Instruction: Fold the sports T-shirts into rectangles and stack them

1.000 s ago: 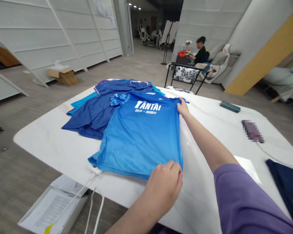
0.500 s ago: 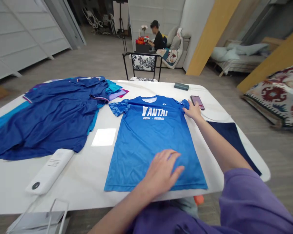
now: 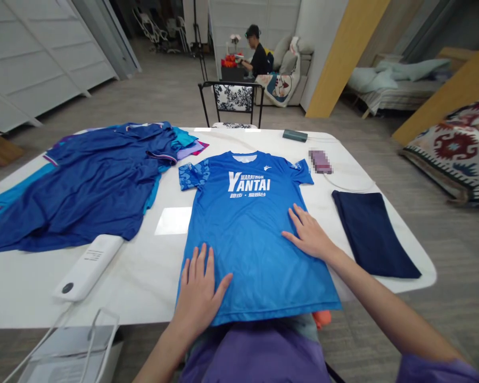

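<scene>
A blue T-shirt [image 3: 247, 234] with white lettering lies spread flat, front up, its collar pointing away from me and its hem just past the table's near edge. My left hand [image 3: 199, 287] rests on the shirt's lower left side with fingers spread. On the right side of the shirt's body, my right hand [image 3: 309, 234] lies flat, fingers apart. Neither hand grips the cloth. To the left is a pile of shirts with a dark blue polo shirt [image 3: 99, 186] on top. A folded dark navy cloth [image 3: 377, 234] lies to the right.
A white device with a cord [image 3: 90, 268] lies at the table's [image 3: 143, 298] front left. A phone [image 3: 321, 161] and a dark green box-shaped object [image 3: 295, 136] lie at the far right. Beyond stand a chair [image 3: 233, 101] and a seated person [image 3: 257, 56].
My right hand has left the right sleeve and come down onto the shirt's body. My left hand has shifted left to the shirt's side. The shirt's hem has moved slightly toward me.
</scene>
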{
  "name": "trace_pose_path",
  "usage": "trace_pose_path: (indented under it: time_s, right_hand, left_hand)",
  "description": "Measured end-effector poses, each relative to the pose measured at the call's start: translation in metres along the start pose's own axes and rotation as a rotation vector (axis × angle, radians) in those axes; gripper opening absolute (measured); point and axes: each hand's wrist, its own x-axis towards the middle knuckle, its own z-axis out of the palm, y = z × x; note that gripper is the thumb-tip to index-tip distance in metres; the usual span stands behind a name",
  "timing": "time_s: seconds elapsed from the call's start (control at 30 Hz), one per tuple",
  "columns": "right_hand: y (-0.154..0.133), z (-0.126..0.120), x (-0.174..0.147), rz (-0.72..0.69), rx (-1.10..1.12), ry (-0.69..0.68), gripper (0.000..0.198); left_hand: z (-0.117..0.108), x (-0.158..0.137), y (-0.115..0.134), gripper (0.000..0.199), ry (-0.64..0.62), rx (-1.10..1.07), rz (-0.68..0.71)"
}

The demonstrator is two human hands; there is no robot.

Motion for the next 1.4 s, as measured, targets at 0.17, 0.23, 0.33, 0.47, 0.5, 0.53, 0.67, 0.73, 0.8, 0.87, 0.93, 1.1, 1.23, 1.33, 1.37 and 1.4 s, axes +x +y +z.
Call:
trace_pose_path:
  time_s: [0.17,0.23,0.33,0.47,0.5,0.53,0.67,0.73,0.8,0.87,0.93,1.1,1.23,1.33,1.37,1.4]
  right_hand:
    - [0.028,-0.036,0.084,0.025,0.215,0.095,0.094]
    - [0.048,-0.039,0.142,0.062,0.271,0.125,0.09]
    - [0.083,-0.028,0.217,0.134,0.299,0.115,0.09]
    - [0.123,-0.006,0.255,0.349,0.263,0.13,0.1]
    - [0.128,-0.002,0.255,0.405,0.24,0.148,0.103]
    - [0.131,0.002,0.253,0.452,0.214,0.167,0.107]
    - [0.123,0.003,0.246,0.474,0.143,0.234,0.111]
    - [0.114,0.0,0.252,0.359,0.136,0.217,0.104]
    - [0.108,-0.002,0.263,0.24,0.146,0.135,0.098]
    - [0.108,-0.001,0.279,0.203,0.168,0.04,0.096]
    - [0.114,0.002,0.296,0.221,0.19,-0.003,0.1]
    - [0.135,0.007,0.332,0.183,0.225,0.037,0.108]
    - [0.111,-0.01,0.327,0.141,0.195,0.138,0.099]
    - [0.062,-0.028,0.277,0.102,0.157,0.158,0.097]
    - [0.043,-0.033,0.25,0.084,0.153,0.136,0.097]
    - [0.024,-0.036,0.219,0.064,0.154,0.104,0.097]
  left_hand:
    - [-0.047,0.134,-0.024,0.069,0.066,-0.101,-0.084]
    - [-0.044,0.219,-0.043,0.065,0.066,-0.161,-0.104]
    - [-0.013,0.325,-0.072,0.07,-0.012,-0.145,-0.126]
    - [0.033,0.385,-0.113,0.088,-0.115,-0.073,-0.298]
    - [0.041,0.389,-0.122,0.094,-0.118,-0.069,-0.343]
    - [0.047,0.389,-0.131,0.099,-0.103,-0.071,-0.378]
    - [0.051,0.385,-0.142,0.108,0.035,-0.071,-0.39]
    - [0.049,0.389,-0.134,0.098,0.024,-0.053,-0.272]
    - [0.048,0.397,-0.123,0.089,-0.064,-0.053,-0.117]
    - [0.051,0.411,-0.115,0.089,-0.175,-0.066,-0.028]
    - [0.055,0.428,-0.113,0.095,-0.243,-0.07,-0.027]
    - [0.06,0.463,-0.113,0.099,-0.259,-0.084,-0.038]
    - [0.046,0.45,-0.093,0.093,-0.118,-0.108,-0.019]
    - [0.027,0.397,-0.069,0.089,-0.069,-0.118,0.017]
    - [0.02,0.371,-0.062,0.088,-0.082,-0.121,0.025]
    - [0.014,0.342,-0.056,0.088,-0.104,-0.126,0.031]
